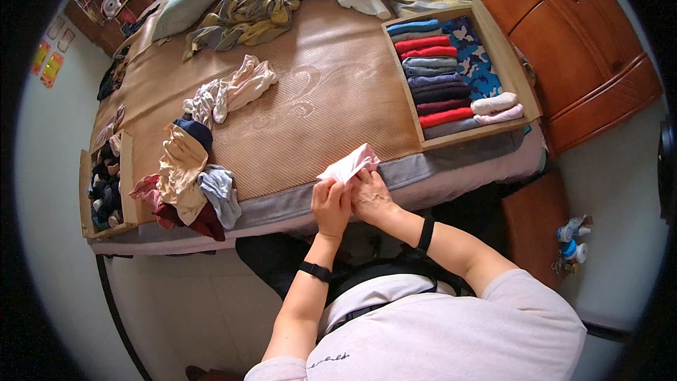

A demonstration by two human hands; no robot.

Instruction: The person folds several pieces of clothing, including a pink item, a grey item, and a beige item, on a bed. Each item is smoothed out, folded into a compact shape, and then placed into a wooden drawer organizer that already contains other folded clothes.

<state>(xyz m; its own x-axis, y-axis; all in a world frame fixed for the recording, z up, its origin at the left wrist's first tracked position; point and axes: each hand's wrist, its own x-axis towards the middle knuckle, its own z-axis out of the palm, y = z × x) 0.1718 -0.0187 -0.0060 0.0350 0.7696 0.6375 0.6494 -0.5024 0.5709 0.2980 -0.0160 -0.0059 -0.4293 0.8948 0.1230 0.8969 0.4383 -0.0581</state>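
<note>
A small pale pink cloth garment (pixel 352 163), bunched or folded, is held up at the near edge of the bed. My left hand (pixel 331 206) grips its lower left side with curled fingers. At the lower right of the same cloth, my right hand (pixel 371 195) pinches it, close beside the left. Its exact kind cannot be made out. Up to the right lies an open wooden drawer box (pixel 416 77) with a row of folded clothes (pixel 436 74) in blue, red, grey and dark colours. Two rolled pale pieces (pixel 496 107) sit in its near right corner.
A brown woven mat (pixel 303 127) covers the bed. Loose clothes (pixel 185 173) are heaped at the left, with pale garments (pixel 236 90) beyond. A smaller box (pixel 127 190) of dark rolled items stands at the left edge. Rumpled bedding (pixel 261 10) and a wooden headboard (pixel 564 28) lie farther off.
</note>
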